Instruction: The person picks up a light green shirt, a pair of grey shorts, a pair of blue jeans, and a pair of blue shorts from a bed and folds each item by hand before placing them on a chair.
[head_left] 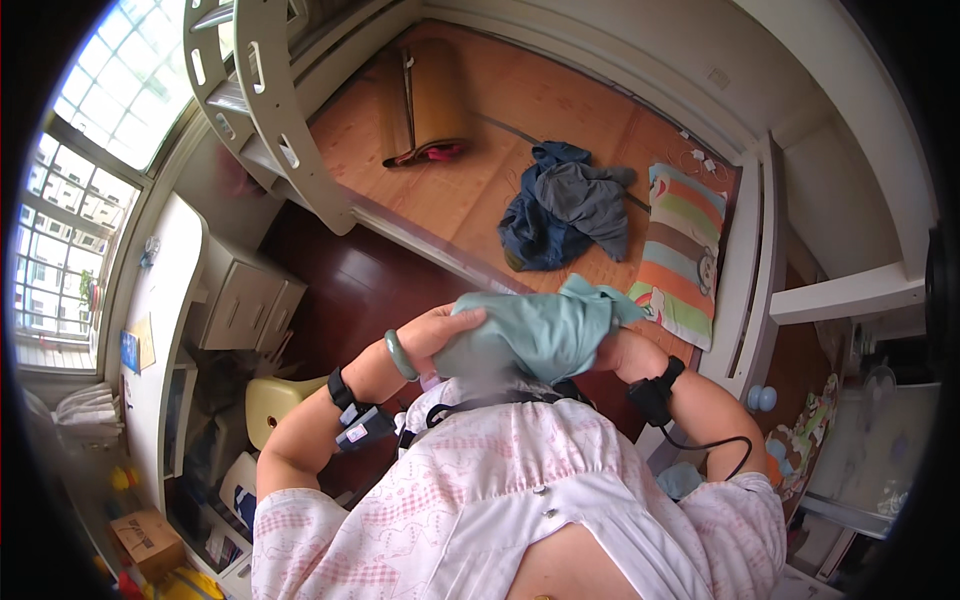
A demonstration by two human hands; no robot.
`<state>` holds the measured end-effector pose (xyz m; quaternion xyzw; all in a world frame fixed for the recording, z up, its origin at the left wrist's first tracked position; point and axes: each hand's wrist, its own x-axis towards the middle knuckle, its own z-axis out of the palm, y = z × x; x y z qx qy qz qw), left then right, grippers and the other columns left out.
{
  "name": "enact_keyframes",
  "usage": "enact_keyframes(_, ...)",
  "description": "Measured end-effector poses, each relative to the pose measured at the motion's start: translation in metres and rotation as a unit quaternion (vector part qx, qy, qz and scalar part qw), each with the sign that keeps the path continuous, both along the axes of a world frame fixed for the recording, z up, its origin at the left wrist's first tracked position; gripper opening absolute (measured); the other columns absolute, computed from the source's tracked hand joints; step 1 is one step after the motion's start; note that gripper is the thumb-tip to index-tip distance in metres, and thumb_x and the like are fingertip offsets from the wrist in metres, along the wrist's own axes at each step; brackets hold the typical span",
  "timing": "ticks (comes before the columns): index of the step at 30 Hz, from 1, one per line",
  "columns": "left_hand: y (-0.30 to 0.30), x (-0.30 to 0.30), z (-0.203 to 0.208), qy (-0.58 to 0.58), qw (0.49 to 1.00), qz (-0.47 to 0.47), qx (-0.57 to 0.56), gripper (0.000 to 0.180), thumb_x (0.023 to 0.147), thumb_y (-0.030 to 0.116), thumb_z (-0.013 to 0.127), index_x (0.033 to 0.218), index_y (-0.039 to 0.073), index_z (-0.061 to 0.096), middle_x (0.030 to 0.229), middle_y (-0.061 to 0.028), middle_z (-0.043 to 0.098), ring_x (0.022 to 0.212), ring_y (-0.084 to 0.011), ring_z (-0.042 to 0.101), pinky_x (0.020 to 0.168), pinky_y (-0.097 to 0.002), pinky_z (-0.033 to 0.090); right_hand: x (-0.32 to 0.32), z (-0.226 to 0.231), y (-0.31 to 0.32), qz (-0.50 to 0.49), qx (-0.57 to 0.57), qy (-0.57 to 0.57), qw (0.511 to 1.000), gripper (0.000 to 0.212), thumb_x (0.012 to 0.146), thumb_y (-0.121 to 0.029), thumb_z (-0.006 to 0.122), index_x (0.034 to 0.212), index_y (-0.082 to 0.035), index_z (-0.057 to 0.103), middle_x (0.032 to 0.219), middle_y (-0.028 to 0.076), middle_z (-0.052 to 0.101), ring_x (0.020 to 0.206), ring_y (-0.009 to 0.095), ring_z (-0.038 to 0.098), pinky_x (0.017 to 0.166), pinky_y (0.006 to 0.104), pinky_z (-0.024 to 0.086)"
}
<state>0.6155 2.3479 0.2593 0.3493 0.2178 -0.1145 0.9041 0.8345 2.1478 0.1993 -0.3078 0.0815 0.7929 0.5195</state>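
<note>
A light teal piece of clothing (545, 330) stretches between my two hands in front of my chest, bunched toward the right and blurred at its lower left. My left hand (437, 335), with a green bangle at the wrist, grips its left end, thumb on top. At the other end, my right hand (632, 354) has hold of the bunched fabric, which hides most of its fingers. Just beyond the cloth, a crumpled pile of dark blue and grey clothes (570, 205) lies on the bed mat.
The low bed (460, 215) carries a rolled brown mat (430, 100) and a striped pillow (682, 250). A white ladder (265, 120) rises at its far left. Leftward are a white desk (160, 330), a yellowish chair (272, 408) and a cardboard box (147, 540). White bed posts frame the right.
</note>
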Motion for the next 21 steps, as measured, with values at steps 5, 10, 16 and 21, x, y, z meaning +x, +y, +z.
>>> enact_keyframes(5, 0.021, -0.001, 0.013, -0.002, 0.989, 0.078, -0.125, 0.048, 0.092, 0.037, 0.049, 0.127, 0.003, 0.045, 0.122, -0.0113, 0.055, 0.113, -0.0253, 0.053, 0.098, -0.0418, 0.04, 0.008, 0.045, 0.031, -0.049, 0.083, -0.021, 0.995, 0.052, 0.097, -0.039, 0.027, 0.128, -0.001, 0.042, 0.127, 0.012, 0.052, 0.116, 0.025, 0.051, 0.1, 0.0426, 0.038)
enact_keyframes(10, 0.032, 0.0, -0.003, 0.008, 0.991, 0.092, -0.094, 0.042, 0.091, 0.024, 0.052, 0.126, 0.002, 0.045, 0.122, -0.0122, 0.054, 0.11, -0.0259, 0.055, 0.096, -0.0414, 0.042, -0.014, 0.054, 0.041, -0.087, 0.098, -0.223, 0.966, 0.041, 0.092, -0.02, 0.047, 0.128, 0.0, 0.04, 0.123, 0.011, 0.053, 0.11, 0.022, 0.053, 0.096, 0.0363, 0.041)
enact_keyframes(16, -0.006, -0.037, 0.01, 0.112, 0.987, 0.086, -0.081, 0.044, 0.087, 0.005, 0.052, 0.129, -0.001, 0.039, 0.119, -0.0145, 0.055, 0.105, -0.0269, 0.058, 0.092, -0.0399, 0.047, -0.019, 0.059, 0.022, -0.081, 0.107, -0.386, 0.913, 0.054, 0.085, -0.005, 0.056, 0.133, -0.001, 0.032, 0.122, 0.008, 0.049, 0.11, 0.017, 0.05, 0.095, 0.0314, 0.041)
enact_keyframes(21, -0.038, -0.074, 0.008, 0.155, 0.981, 0.105, -0.047, 0.064, 0.082, -0.003, 0.057, 0.138, 0.005, 0.025, 0.124, -0.0121, 0.048, 0.107, -0.0227, 0.055, 0.093, -0.0365, 0.046, -0.039, 0.025, -0.016, 0.149, 0.043, -0.337, 0.929, 0.065, 0.081, -0.011, 0.063, 0.135, -0.001, 0.028, 0.124, 0.01, 0.045, 0.114, 0.017, 0.045, 0.096, 0.0307, 0.038)
